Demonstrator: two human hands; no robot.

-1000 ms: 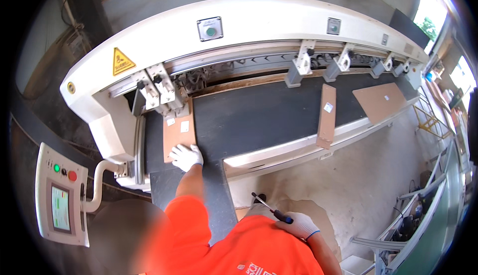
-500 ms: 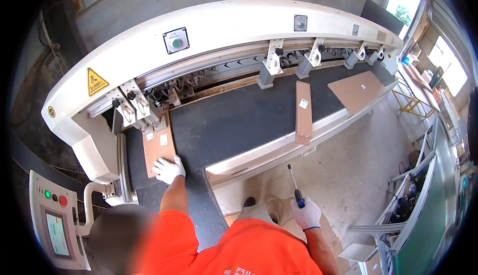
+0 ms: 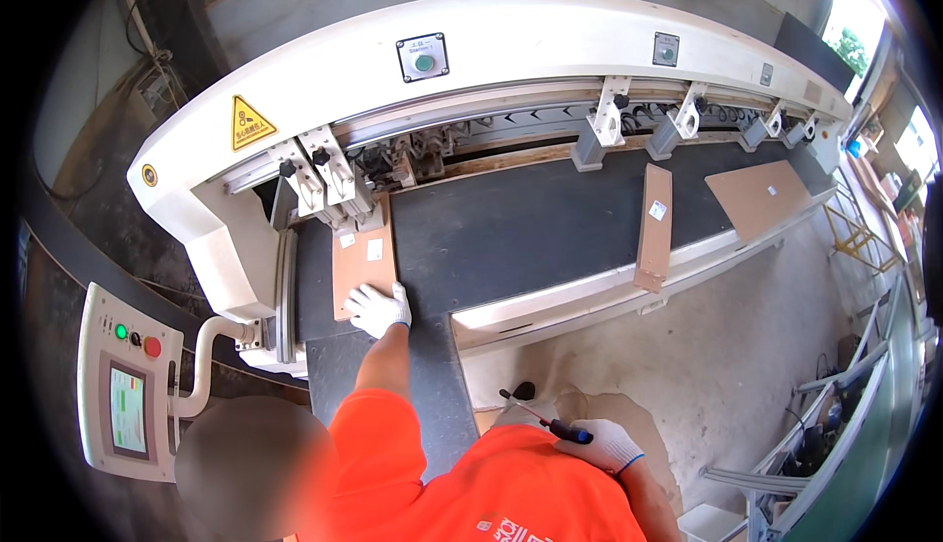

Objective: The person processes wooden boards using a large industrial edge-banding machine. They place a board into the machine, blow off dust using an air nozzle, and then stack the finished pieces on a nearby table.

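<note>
My left hand (image 3: 378, 310), in a white glove, lies open with fingers spread on the near end of a brown board (image 3: 356, 272). Two white labels sit on that board, and its far end lies beneath the machine's left clamps (image 3: 324, 184). In front of my body, my gloved right hand (image 3: 607, 447) is closed around a screwdriver (image 3: 565, 431) with a dark blue handle. Its thin shaft points left and slightly away from me.
A narrow brown board (image 3: 654, 233) and a wider brown panel (image 3: 756, 196) lie farther right on the dark machine table (image 3: 511, 238). A control panel (image 3: 128, 385) with a screen and buttons stands at the left. Metal framing (image 3: 825, 444) is at the lower right.
The view has shifted, moving the machine rightward in the picture. My right hand has drawn the screwdriver closer to my body, its shaft swinging leftward. My left hand stays on the board.
</note>
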